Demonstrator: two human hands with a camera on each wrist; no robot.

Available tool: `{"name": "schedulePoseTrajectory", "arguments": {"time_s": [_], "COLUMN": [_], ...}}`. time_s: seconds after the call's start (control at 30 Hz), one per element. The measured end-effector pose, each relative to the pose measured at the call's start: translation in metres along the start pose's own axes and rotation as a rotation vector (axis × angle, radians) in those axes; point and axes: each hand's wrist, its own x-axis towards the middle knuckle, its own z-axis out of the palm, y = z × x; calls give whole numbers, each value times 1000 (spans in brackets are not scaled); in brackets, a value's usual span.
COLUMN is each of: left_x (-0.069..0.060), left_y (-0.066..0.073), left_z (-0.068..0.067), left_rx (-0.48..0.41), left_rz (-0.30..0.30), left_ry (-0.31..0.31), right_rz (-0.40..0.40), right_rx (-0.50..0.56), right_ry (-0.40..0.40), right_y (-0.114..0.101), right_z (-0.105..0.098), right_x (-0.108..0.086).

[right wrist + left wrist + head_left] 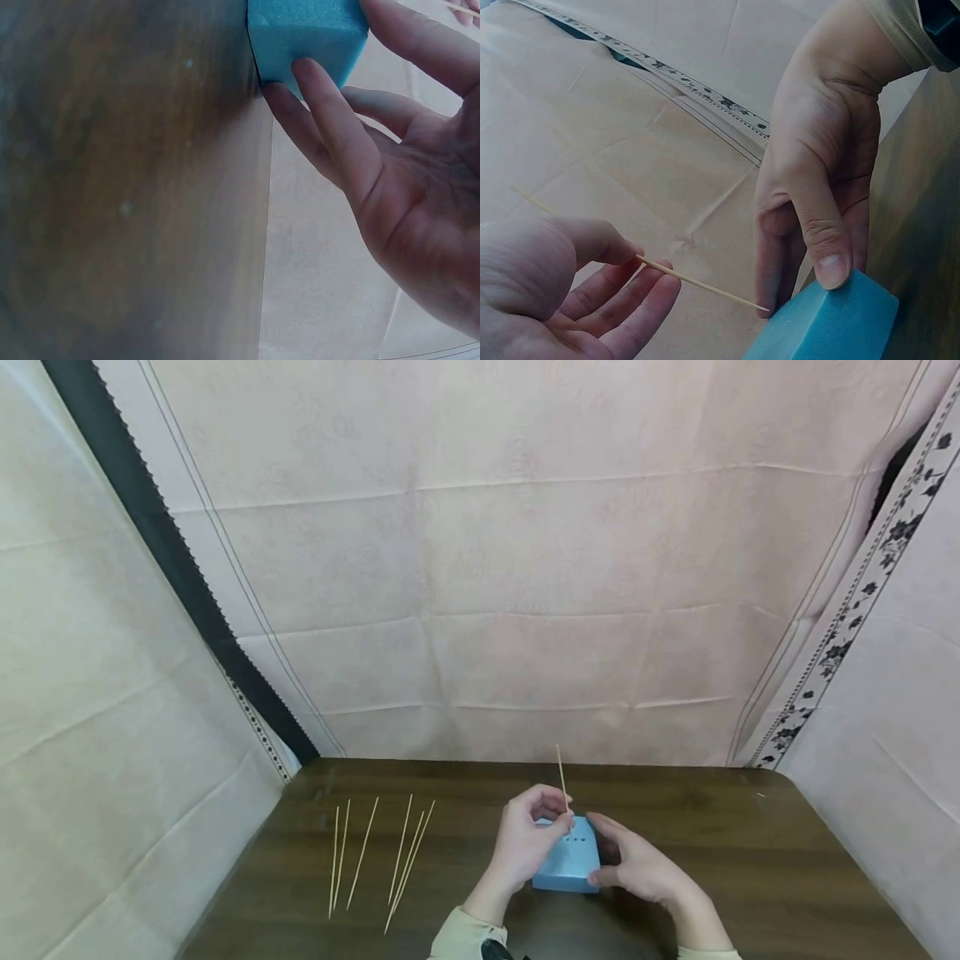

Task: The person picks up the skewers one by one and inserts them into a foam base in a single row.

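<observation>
- A pale sleeve (461, 937) lies closest, behind the left hand, with a black band (493, 950) at the cuff; keeping that wrist low and quiet should help the fingers aim.
- The right hand (641, 864) is half closed about the near-right side of the block, thumb by the near corner and fingers toward the far end. A light, steady brace seems best, enough to stop the block sliding on the desk (720, 852).
- The left hand (522, 837) pinches one thin wooden skewer (562, 772) between thumb and fingertips, its other fingers loosely bent. The skewer stands nearly upright, its upper end well above the grip. A pinch low on the shaft should keep it from bending or wandering.
- The blue block (564, 867) sits on the desk between the two hands, small dark holes (576, 839) in its upper face just beside the left fingertips. Whether the skewer's tip has entered a hole I cannot tell; lining it up straight over one and pressing gently would be safest.
- Six loose skewers (363, 853) lie to the left of the left hand, well apart from it, two of them crossing or touching; lifting those singly would call for care.
- Beyond both hands, a pale cloth (525, 568) hangs behind the desk.
</observation>
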Motion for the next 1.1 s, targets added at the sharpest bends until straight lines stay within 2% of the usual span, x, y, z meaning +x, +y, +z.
{"name": "schedulePoseTrajectory", "arguments": {"time_s": [0.13, 0.37, 0.53, 0.8, 1.1], "left_x": [3, 9, 10, 11, 12], "left_y": [-2, -5, -5, -12, -17], "left_z": [5, 15, 18, 22, 25], "left_rx": [11, -30, -15, 41, 62], "left_rz": [0, 39, 47, 66, 61], "left_ry": [25, 38, 53, 32, 18], "right_rz": [-10, -21, -46, -32, 0], "right_rx": [1, -12, 2, 38, 10], "right_ry": [-4, -12, -28, -26, -13], "right_y": [0, 1, 2, 5, 4], "right_z": [1, 0, 0, -1, -2], "right_x": [0, 1, 3, 1, 0]}}
